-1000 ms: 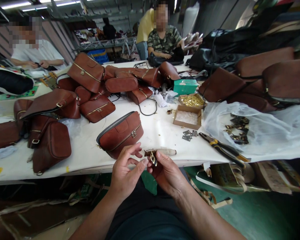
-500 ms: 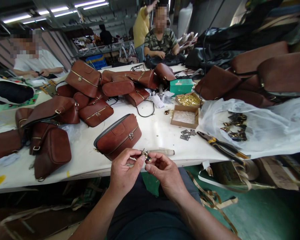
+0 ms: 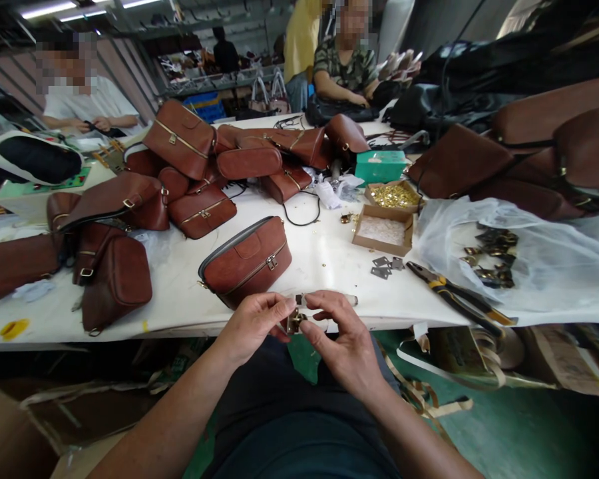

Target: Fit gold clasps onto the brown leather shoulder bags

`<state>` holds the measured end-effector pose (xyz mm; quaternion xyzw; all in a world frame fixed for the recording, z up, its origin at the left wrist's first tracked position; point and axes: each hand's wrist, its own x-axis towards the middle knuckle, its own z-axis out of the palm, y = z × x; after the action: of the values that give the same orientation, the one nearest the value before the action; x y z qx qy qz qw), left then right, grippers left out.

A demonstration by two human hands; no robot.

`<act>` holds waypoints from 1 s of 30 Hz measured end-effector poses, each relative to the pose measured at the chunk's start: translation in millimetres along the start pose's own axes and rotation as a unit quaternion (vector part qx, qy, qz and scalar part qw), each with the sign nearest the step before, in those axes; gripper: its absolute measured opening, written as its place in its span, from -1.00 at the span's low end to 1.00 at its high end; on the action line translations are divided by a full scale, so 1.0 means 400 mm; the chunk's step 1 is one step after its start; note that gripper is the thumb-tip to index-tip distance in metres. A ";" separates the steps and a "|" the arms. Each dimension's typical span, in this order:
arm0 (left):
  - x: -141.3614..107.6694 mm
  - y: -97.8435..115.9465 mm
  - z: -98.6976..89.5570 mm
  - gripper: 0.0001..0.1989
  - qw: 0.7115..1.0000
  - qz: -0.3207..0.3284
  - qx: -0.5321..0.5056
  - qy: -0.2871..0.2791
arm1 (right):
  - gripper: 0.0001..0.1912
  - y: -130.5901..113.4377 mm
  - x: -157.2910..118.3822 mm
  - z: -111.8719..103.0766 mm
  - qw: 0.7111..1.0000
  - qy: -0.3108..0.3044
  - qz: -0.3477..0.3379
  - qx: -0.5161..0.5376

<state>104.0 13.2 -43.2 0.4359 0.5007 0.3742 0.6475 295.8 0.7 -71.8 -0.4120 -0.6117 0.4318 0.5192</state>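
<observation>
Just beyond the table's front edge, my left hand (image 3: 257, 326) pinches a small brass-coloured metal bag clasp (image 3: 295, 323) between thumb and fingers. My right hand (image 3: 342, 339) meets it from the other side, its thumb against the clasp and its index finger by a small dark part at the top. How the parts join is too small to tell. Behind my hands a brown leather bag (image 3: 247, 263) with a zip lies tilted on the white table (image 3: 319, 266). A pale tool handle (image 3: 349, 301) lies behind my right fingers, partly hidden.
Pliers (image 3: 459, 296) lie at the right, beside flat metal plates (image 3: 387, 267) and a clear plastic bag (image 3: 439, 233) of clasps. Small cardboard boxes (image 3: 383, 229) hold little fittings. Brown bags (image 3: 190, 143) are piled left and right. Several people are across the table.
My hands have turned the clasp so that its plate shows more, and my right fingers have shifted around it. The view has moved slightly, leaving table items further right and higher.
</observation>
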 end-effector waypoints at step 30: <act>0.066 0.229 -0.187 -0.74 0.653 0.142 0.732 0.133 | -0.86 0.079 0.278 0.231 0.995 0.045 0.001 0.092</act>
<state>32.4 82.7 25.5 0.7800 0.6249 0.0281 -0.0157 192.4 106.5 -79.1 -0.3820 -0.5450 0.4675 0.5818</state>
